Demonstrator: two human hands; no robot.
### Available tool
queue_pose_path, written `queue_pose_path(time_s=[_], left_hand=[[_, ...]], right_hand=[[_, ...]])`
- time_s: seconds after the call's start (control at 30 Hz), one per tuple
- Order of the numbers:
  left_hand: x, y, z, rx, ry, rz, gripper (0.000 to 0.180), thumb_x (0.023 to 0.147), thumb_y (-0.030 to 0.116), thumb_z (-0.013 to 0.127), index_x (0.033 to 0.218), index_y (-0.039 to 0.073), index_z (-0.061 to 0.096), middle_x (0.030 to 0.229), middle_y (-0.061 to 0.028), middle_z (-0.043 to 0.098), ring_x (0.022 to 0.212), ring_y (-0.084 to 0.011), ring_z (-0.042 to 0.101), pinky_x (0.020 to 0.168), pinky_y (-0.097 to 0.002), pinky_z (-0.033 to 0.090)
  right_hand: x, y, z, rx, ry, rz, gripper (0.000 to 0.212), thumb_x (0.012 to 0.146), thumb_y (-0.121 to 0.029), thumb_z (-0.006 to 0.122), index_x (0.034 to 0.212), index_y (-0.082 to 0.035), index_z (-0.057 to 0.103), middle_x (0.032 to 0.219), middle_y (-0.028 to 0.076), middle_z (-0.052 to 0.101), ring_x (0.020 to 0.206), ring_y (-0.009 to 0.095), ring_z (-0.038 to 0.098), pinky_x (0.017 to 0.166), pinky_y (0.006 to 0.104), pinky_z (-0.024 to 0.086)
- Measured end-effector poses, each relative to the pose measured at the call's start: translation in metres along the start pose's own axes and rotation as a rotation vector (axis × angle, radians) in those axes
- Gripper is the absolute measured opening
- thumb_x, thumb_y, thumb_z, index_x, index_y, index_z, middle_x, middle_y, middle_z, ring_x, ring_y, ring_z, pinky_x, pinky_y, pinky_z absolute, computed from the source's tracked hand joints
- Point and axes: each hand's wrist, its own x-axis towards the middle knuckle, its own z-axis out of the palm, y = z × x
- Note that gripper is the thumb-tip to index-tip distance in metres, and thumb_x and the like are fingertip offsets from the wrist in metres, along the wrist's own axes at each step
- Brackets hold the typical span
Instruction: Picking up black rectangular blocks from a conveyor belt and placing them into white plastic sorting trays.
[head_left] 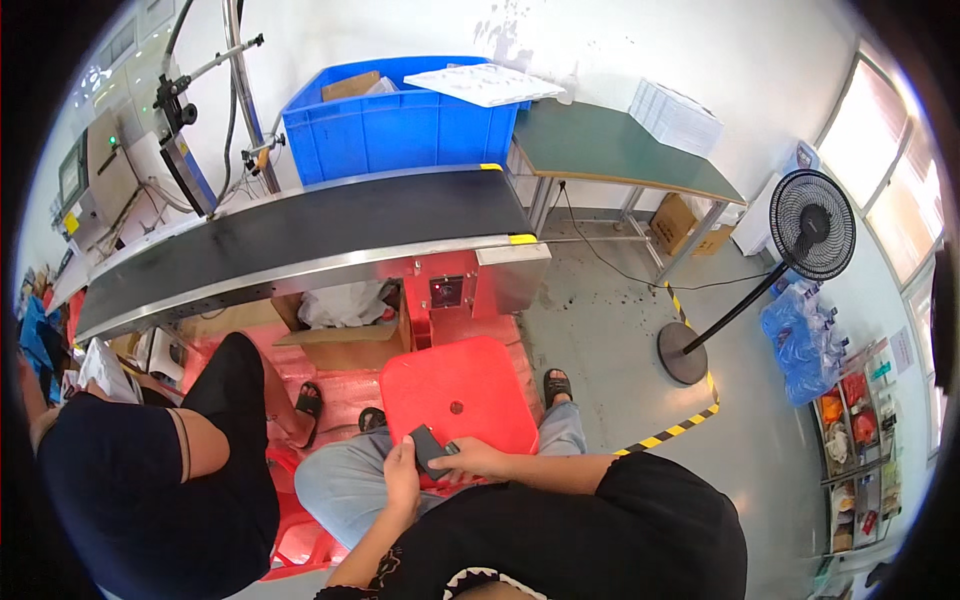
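A small flat dark grey rectangular object (pixel 429 449) is held over my lap, just above the near edge of a red square stool (pixel 455 385). My left hand (pixel 402 478) is closed on its left side. The fingers of my right hand (pixel 474 459) pinch its lower right side. A small dark piece shows by my right fingertips, too small to make out. What kind of thing the grey object is cannot be told. The stool top has a small round hole in its middle and carries nothing.
A black conveyor belt (pixel 300 222) runs across ahead, with a blue bin (pixel 400 135) and a green table (pixel 610 150) behind it. An open carton (pixel 350 350) sits beneath. At left sits another person (pixel 160 490). A standing fan (pixel 812 225) is at right.
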Motion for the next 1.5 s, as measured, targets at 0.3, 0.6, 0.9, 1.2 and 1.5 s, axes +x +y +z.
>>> queue_pose_path(time_s=[0.3, 0.6, 0.9, 1.2, 1.5], left_hand=[[0.002, -0.027, -0.004, 0.233, 0.149, 0.071, 0.038, 0.092, 0.031, 0.053, 0.073, -0.001, 0.059, 0.064, -0.0022, 0.051, 0.06, -0.0101, 0.042, 0.055, -0.0291, 0.037], [-0.003, -0.028, 0.003, 0.396, 0.167, 0.055, 0.041, 0.088, 0.031, 0.056, 0.066, -0.003, 0.057, 0.058, -0.0103, 0.056, 0.056, -0.0203, 0.056, 0.054, -0.0367, 0.042], [-0.012, 0.007, 0.004, 0.352, -0.048, -0.017, 0.033, 0.09, 0.029, 0.055, 0.079, -0.002, 0.059, 0.066, -0.0098, 0.06, 0.062, -0.0163, 0.059, 0.058, -0.0309, 0.046], [0.012, 0.046, -0.111, 1.097, 0.407, 0.586, 0.028, 0.083, 0.016, 0.058, 0.108, 0.002, 0.059, 0.116, -0.0179, 0.054, 0.112, -0.0345, 0.047, 0.098, -0.045, 0.034], [0.022, 0.027, -0.137, 1.43, 0.606, 0.15, 0.042, 0.086, 0.029, 0.052, 0.121, 0.006, 0.05, 0.127, -0.016, 0.047, 0.12, -0.0336, 0.041, 0.097, -0.0473, 0.035]], right_hand=[[0.007, 0.002, 0.007, -0.826, 0.296, -0.076, 0.084, 0.059, -0.059, 0.074, 0.105, 0.007, 0.052, 0.092, 0.023, 0.062, 0.088, 0.034, 0.062, 0.077, 0.0385, 0.049], [0.013, 0.008, 0.001, -0.916, 0.358, -0.085, 0.085, 0.055, -0.053, 0.079, 0.107, 0.007, 0.049, 0.095, 0.027, 0.061, 0.091, 0.037, 0.063, 0.076, 0.0415, 0.049], [0.024, 0.014, -0.006, -0.941, 0.525, -0.2, 0.07, 0.058, -0.036, 0.078, 0.106, 0.006, 0.049, 0.093, 0.025, 0.06, 0.087, 0.038, 0.062, 0.074, 0.0421, 0.05], [0.042, -0.005, -0.058, -1.009, 0.721, -0.148, 0.064, 0.061, -0.025, 0.074, 0.108, 0.006, 0.046, 0.107, 0.025, 0.048, 0.097, 0.039, 0.055, 0.081, 0.0459, 0.049], [0.031, 0.031, -0.072, -1.25, 0.822, 0.018, 0.066, 0.062, -0.029, 0.073, 0.11, 0.006, 0.046, 0.104, 0.02, 0.052, 0.095, 0.033, 0.055, 0.076, 0.0422, 0.05]])
